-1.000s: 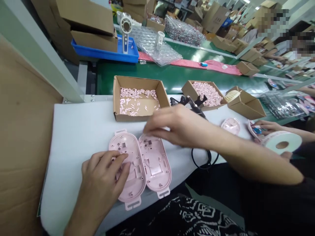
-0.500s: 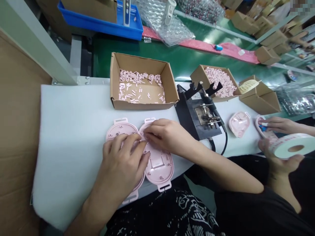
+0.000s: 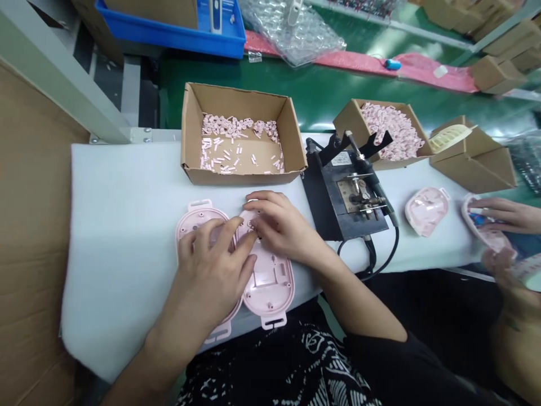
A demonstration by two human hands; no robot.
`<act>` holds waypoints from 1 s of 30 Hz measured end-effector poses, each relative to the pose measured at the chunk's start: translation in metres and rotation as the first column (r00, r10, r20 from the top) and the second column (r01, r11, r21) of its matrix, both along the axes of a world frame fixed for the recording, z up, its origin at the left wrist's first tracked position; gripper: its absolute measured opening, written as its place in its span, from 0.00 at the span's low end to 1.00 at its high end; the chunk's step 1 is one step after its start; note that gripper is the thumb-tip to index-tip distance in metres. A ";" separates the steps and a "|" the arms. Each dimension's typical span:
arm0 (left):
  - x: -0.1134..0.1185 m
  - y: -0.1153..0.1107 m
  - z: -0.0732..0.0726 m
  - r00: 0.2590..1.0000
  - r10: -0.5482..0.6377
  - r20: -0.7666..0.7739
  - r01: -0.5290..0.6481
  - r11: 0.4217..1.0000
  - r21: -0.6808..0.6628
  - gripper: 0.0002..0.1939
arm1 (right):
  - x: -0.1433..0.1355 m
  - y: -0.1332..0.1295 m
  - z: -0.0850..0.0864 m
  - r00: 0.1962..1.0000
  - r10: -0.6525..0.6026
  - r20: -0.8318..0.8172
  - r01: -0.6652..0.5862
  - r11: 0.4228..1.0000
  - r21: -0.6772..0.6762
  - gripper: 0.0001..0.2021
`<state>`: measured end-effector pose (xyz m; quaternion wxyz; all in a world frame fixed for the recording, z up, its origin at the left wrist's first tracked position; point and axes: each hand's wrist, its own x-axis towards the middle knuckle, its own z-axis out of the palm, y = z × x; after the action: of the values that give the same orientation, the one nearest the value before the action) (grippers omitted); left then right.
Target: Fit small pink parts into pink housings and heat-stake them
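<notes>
Two pink plastic shells lie side by side on the white table cover, each with slotted tabs at its ends. Over the left shell (image 3: 198, 216) rests my left hand (image 3: 213, 270), its fingers spread and its index fingertip and thumb reaching toward the right shell. The right shell (image 3: 269, 287) shows posts and ribs inside. My right hand (image 3: 283, 225) is at its upper end, thumb and fingers closed together near small round pink parts (image 3: 250, 225). Whatever is between those fingertips is too small to make out.
A cardboard box (image 3: 243, 177) with small pink parts stands behind the shells. Right of it sits a black metal fixture (image 3: 350, 197) with a cable, then a box of pink parts (image 3: 391, 129). At far right a co-worker's hands handle another pink shell (image 3: 486, 225).
The view has shifted a little, and objects on the right appear farther right. My right hand's fingers have moved slightly at the right shell's top. The co-worker's tape roll has moved toward the frame edge.
</notes>
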<state>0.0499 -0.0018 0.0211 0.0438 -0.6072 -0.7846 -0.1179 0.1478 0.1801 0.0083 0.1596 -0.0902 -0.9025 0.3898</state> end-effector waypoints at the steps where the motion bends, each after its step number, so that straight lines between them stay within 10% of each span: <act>1: 0.000 0.001 0.000 1.000 -0.005 0.005 0.005 1.000 -0.007 0.18 | 0.000 0.001 -0.002 1.000 0.005 -0.005 -0.005 0.999 -0.037 0.17; 11: -0.006 0.004 0.001 0.998 -0.011 0.061 0.012 1.000 -0.007 0.16 | -0.002 -0.001 0.004 0.997 0.045 0.062 -0.051 0.994 0.095 0.19; 16: -0.009 0.003 -0.006 0.997 -0.017 0.072 0.014 0.999 0.044 0.18 | 0.010 0.005 0.085 0.989 -0.069 -0.133 0.113 0.927 0.358 0.16; 20: -0.011 0.003 -0.009 0.990 -0.026 0.136 0.018 0.998 0.057 0.16 | -0.032 0.040 0.136 0.998 -0.054 -0.032 0.063 0.830 0.554 0.10; 24: -0.010 -0.005 0.000 0.982 -0.048 0.181 0.030 0.994 0.101 0.16 | -0.114 0.084 0.116 0.919 -0.061 0.390 -0.256 0.660 0.706 0.14; 30: -0.025 -0.050 0.009 0.966 -0.103 0.239 0.008 0.930 0.368 0.16 | -0.177 0.099 0.067 0.835 -0.066 0.546 -0.424 0.554 0.716 0.11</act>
<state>0.0249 -0.0514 0.0298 0.0513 -0.5906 -0.7305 -0.3390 -0.0288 0.2787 0.0753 -0.1063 -0.0098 -0.9898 -0.0947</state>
